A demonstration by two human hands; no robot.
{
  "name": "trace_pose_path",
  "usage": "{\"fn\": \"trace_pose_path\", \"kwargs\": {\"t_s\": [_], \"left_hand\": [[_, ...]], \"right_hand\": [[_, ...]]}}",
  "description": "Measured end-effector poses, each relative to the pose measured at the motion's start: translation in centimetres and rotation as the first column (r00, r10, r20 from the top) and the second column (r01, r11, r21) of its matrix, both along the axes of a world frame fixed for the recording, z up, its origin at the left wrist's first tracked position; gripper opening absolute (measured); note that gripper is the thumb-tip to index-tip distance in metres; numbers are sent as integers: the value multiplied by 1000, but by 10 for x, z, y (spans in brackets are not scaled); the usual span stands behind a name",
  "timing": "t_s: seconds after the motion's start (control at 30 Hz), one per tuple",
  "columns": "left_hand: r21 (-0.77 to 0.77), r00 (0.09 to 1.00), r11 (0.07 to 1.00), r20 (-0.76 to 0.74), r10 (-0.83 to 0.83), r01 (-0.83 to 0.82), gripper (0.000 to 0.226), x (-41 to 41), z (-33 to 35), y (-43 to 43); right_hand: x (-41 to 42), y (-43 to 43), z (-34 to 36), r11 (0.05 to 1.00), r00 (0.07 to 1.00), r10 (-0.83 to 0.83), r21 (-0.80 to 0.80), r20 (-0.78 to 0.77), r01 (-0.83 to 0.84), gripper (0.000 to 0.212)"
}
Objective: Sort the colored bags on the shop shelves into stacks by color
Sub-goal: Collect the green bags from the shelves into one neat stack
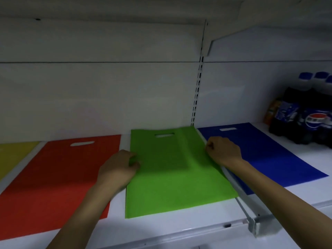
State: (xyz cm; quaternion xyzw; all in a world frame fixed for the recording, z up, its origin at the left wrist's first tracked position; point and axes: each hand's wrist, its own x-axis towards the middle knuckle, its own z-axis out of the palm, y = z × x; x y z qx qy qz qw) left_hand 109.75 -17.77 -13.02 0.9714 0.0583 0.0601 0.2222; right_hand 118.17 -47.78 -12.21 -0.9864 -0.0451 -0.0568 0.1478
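A white shop shelf (179,229) is seen in dim light, backed by a white panel (89,96); a pack of Pepsi bottles (309,119) is stood at the far right; the green bag (172,177) is laid flat between the red bag (59,177) and the blue bag (269,155); its left edge is pinched by the curled left hand (118,169), its right edge by the curled right hand (222,151); a yellow bag (12,155) is glimpsed far left.

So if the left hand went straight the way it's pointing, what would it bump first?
The left hand grips the green bag's left edge, so it meets that bag first; beyond it, probably the white back wall, though depth is unclear.
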Motion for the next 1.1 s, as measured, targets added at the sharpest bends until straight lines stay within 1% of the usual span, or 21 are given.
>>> {"fn": "trace_pose_path", "kwargs": {"t_s": [0.1,0.2,0.27,0.33,0.4,0.5,0.6,0.8,1.0,1.07,1.1], "left_hand": [[6,1000,1000,-7,13,-13,41,1,-2,-2],[37,1000,999,-22,17,-16,50,3,-7,-2],[35,999,999,-5,34,-34,55,3,-11,-4],[-22,997,997,43,68,-68,59,2,-13,-6],[-127,992,988,78,102,-91,62,2,-11,-9],[-284,991,955,74,114,-89,61,2,-6,-13],[-311,989,944,58,133,-109,60,1,-3,-16],[-317,986,938,48,161,-137,58,-3,-2,-21],[-261,985,952,25,172,-160,59,-5,-2,-27],[-245,985,956,29,171,-159,58,-8,0,-30],[-234,983,960,53,173,-157,56,-10,2,-31]], "right_hand": [[4,-1,-3,1000,1000,10,-10,21,-10,20],[7,-1,-5,1000,1000,13,-22,28,-12,20],[7,-3,-6,1000,1000,14,-20,6,-13,22],[7,-3,-6,1000,1000,18,13,-25,-17,32],[6,-3,-5,996,998,25,90,-50,-20,41],[4,-2,-2,976,996,54,214,-71,-38,43],[1,-1,0,960,995,70,278,-78,-46,42],[-3,-4,2,941,991,99,333,-86,-65,37],[-6,-5,2,957,990,124,271,-70,-101,33],[-9,-4,6,971,990,131,205,-44,-119,35],[-11,-1,9,979,990,137,154,-17,-133,36]]}}
